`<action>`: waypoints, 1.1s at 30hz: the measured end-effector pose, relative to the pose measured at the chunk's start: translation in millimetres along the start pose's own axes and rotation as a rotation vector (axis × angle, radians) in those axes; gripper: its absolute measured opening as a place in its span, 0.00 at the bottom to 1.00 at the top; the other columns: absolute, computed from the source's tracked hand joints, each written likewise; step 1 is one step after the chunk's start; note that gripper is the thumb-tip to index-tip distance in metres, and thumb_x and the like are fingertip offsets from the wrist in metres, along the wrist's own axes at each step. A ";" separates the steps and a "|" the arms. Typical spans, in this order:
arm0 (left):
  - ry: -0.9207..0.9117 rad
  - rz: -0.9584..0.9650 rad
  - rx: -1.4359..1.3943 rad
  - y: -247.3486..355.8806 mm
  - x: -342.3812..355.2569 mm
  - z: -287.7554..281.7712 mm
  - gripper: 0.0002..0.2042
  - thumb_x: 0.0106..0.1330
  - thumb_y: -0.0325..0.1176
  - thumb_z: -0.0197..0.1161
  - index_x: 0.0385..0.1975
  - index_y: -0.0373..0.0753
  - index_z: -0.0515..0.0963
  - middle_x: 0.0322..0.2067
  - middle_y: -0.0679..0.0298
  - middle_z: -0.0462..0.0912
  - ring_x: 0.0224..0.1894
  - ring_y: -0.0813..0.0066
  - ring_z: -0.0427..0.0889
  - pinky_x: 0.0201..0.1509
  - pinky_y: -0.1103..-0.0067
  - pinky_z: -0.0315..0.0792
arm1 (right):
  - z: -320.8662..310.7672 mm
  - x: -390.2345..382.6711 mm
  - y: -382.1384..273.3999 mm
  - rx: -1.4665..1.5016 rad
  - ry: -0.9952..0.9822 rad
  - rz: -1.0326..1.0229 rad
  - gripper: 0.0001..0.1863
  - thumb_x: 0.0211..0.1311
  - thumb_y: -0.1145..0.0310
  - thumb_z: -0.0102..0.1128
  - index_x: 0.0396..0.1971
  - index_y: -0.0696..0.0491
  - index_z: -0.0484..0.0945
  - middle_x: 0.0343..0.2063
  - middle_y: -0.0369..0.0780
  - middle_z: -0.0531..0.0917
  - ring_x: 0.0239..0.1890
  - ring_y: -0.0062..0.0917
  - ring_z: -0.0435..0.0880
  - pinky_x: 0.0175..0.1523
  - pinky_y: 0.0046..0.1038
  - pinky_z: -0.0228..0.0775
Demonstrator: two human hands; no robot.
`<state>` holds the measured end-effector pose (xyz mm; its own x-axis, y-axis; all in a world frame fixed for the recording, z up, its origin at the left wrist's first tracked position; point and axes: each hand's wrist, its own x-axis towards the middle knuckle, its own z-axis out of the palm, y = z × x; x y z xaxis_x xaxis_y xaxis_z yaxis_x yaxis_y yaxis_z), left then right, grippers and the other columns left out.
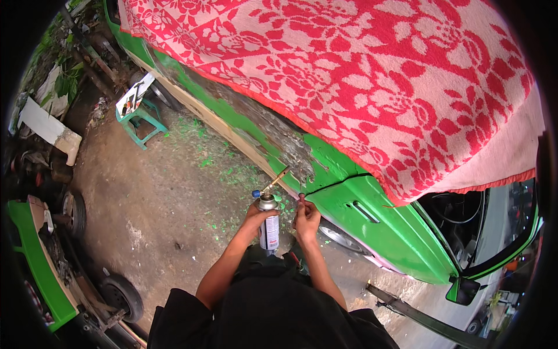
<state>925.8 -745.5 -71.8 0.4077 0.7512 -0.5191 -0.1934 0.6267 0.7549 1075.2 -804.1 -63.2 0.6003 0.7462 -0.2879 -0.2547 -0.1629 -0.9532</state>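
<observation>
My left hand [252, 220] is wrapped round a gas torch [270, 231], a white canister with a brass nozzle and a blue knob. The nozzle points up and right toward the side of a green car [407, 232]. No flame can be made out. Close beside it, my right hand [307, 221] is closed on the handle of a thin hand tool [301, 196]. Its slim tip reaches toward a rough patch [285, 136] where the green paint is off the panel; its exact kind is too small to tell. A red and pink floral blanket [349, 75] covers the car's upper part.
A small green stool [141, 123] at the far left bears a white sheet, a hammer and other tools. Green paint flakes [218, 160] litter the ground. Loose wheels [123, 296] and a green body part [38, 262] lie left; a long dark strip [424, 317] lies right.
</observation>
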 end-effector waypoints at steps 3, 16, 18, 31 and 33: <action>0.022 -0.052 0.047 1.3 1.8 -1.2 0.17 0.52 0.20 0.71 0.40 0.41 0.75 0.30 0.68 0.81 0.34 0.76 0.83 0.37 0.76 0.77 | 7.5 -0.8 7.5 -0.011 0.023 0.027 0.10 0.71 0.68 0.55 0.39 0.61 0.73 0.20 0.33 0.75 0.12 0.12 0.68 0.14 0.20 0.57; -0.033 0.012 0.081 -1.0 3.8 -3.1 0.15 0.52 0.22 0.71 0.39 0.39 0.76 0.31 0.67 0.82 0.35 0.75 0.83 0.38 0.75 0.76 | -7.8 -16.0 -16.3 0.035 0.043 0.080 0.07 0.71 0.70 0.53 0.41 0.59 0.71 0.21 0.32 0.72 0.12 0.12 0.65 0.14 0.20 0.55; -0.021 -0.013 0.089 0.7 4.9 0.7 0.15 0.52 0.23 0.71 0.39 0.40 0.76 0.31 0.67 0.82 0.35 0.75 0.83 0.39 0.75 0.76 | -0.4 -6.9 -6.9 0.010 0.028 0.085 0.06 0.72 0.69 0.53 0.40 0.57 0.71 0.21 0.32 0.72 0.11 0.11 0.63 0.13 0.19 0.53; -0.022 -0.038 0.121 -10.6 9.5 -4.3 0.17 0.51 0.23 0.72 0.40 0.40 0.76 0.32 0.67 0.82 0.36 0.75 0.82 0.40 0.75 0.74 | -8.8 -22.7 -21.4 0.075 0.054 0.052 0.07 0.71 0.70 0.55 0.40 0.59 0.72 0.20 0.32 0.72 0.12 0.11 0.64 0.14 0.19 0.53; -0.063 0.001 0.149 -17.1 11.4 -2.9 0.16 0.50 0.24 0.72 0.37 0.41 0.74 0.31 0.67 0.81 0.34 0.75 0.80 0.38 0.74 0.73 | -24.9 -19.2 -12.0 0.023 0.048 0.064 0.08 0.71 0.69 0.55 0.41 0.58 0.72 0.20 0.32 0.72 0.12 0.11 0.63 0.14 0.18 0.53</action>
<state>931.1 -747.1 -91.8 0.4642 0.7339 -0.4959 -0.0608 0.5850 0.8088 1085.6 -832.6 -48.6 0.6173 0.7030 -0.3532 -0.3108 -0.1945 -0.9304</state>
